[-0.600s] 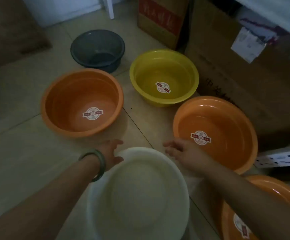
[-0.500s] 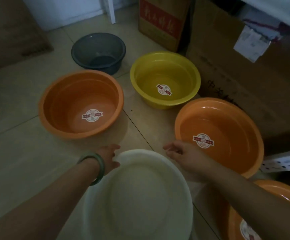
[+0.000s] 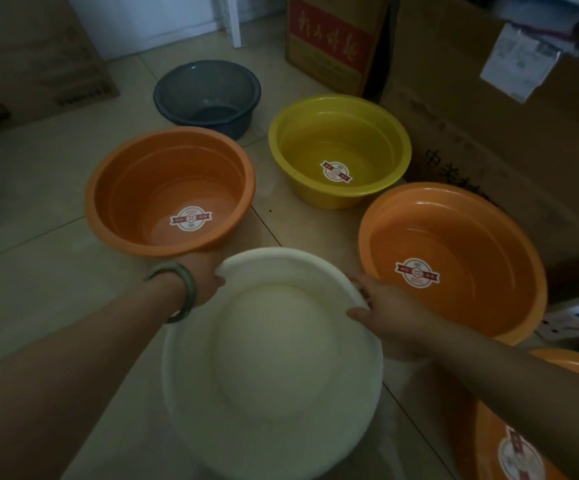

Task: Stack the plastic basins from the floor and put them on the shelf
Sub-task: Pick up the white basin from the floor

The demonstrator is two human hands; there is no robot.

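A white basin (image 3: 274,375) sits on the tiled floor right below me. My left hand (image 3: 203,278), with a green bangle on the wrist, grips its far left rim. My right hand (image 3: 388,313) grips its right rim, fingers curled over the edge. Beyond it stand an orange basin (image 3: 170,188) on the left, a yellow basin (image 3: 340,150) and a dark grey basin (image 3: 208,95) further back, and a second orange basin (image 3: 450,261) on the right. Part of a third orange basin (image 3: 523,452) shows at the lower right, under my right forearm.
Cardboard boxes (image 3: 488,98) line the right side close behind the yellow and orange basins. A red-printed carton (image 3: 333,39) stands at the back. A flat cardboard sheet (image 3: 31,53) lies at the far left. A white furniture leg (image 3: 232,19) is at the top.
Both hands have gone from hovering open over the white basin's far rim to gripping its rim on either side. The view has shifted closer.
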